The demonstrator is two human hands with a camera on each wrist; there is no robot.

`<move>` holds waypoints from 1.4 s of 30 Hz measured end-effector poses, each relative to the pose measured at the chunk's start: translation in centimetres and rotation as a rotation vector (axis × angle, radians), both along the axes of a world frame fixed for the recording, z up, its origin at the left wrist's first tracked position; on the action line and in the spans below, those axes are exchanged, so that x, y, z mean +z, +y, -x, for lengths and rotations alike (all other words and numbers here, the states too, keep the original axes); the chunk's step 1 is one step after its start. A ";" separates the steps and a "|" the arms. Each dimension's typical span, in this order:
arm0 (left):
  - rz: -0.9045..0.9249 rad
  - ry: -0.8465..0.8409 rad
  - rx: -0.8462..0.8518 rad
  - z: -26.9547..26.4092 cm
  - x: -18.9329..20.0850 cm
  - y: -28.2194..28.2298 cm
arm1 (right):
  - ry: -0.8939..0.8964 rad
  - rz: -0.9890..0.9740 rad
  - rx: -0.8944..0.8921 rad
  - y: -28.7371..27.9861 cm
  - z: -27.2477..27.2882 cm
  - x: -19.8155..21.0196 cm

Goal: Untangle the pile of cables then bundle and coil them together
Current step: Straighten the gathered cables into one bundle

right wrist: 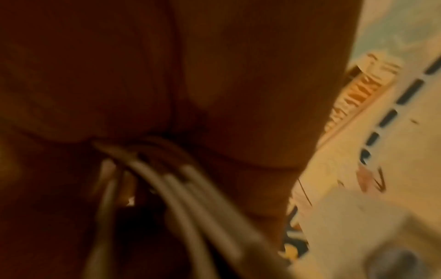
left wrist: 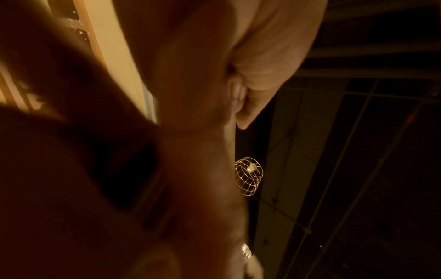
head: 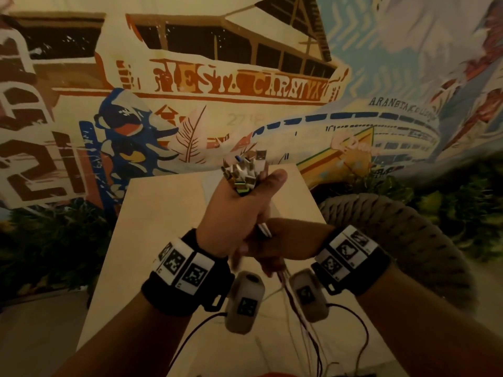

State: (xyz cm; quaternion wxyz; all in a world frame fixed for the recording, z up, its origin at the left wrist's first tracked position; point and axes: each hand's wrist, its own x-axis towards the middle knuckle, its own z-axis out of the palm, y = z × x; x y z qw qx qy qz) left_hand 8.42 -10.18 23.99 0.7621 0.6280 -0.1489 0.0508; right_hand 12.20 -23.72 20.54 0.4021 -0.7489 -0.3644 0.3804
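Left hand (head: 239, 210) fisted round cables (head: 292, 297) below plugs (head: 245, 172); right hand (head: 288, 240) apparently gripping beneath — slide downward, steady tension.

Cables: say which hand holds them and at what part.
Left hand grips the cables just below their plugs; right hand grips the strands lower down.

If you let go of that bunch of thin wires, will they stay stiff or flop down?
Probably flop. The thin white and dark cables hang limp below the right hand and curve loosely in the right wrist view. They look light: the left hand alone holds the whole cluster of metal plug ends upright. The smooth strands might slide apart if the grip loosens.
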 end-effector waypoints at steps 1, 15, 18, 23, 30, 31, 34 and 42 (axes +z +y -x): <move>-0.032 0.002 0.036 -0.1 0.0 0.5 | 0.045 -0.012 -0.031 0.3 -0.2 -0.9; -0.466 0.020 0.302 -0.9 -1.1 6.6 | 0.112 0.107 -0.290 -7.8 -3.8 -1.0; -0.564 0.002 0.273 -1.6 -1.0 6.5 | 0.054 0.132 -0.284 -7.4 -4.8 1.2; -0.848 -0.043 0.237 -4.2 -1.4 7.7 | -0.021 0.100 -0.344 -5.7 -6.2 3.9; -1.253 -0.114 0.087 -4.0 -0.6 7.8 | -0.213 0.004 -0.351 -3.6 -6.9 5.5; -1.290 -0.118 0.073 -3.9 -0.8 7.7 | -0.218 -0.012 -0.360 -3.4 -6.9 5.3; -1.362 -0.110 0.029 -3.7 -0.9 7.6 | -0.194 -0.040 -0.390 -3.1 -6.8 4.6; -1.522 -0.229 0.203 -3.9 -2.3 7.1 | 0.001 0.016 -0.357 -3.4 -7.0 3.1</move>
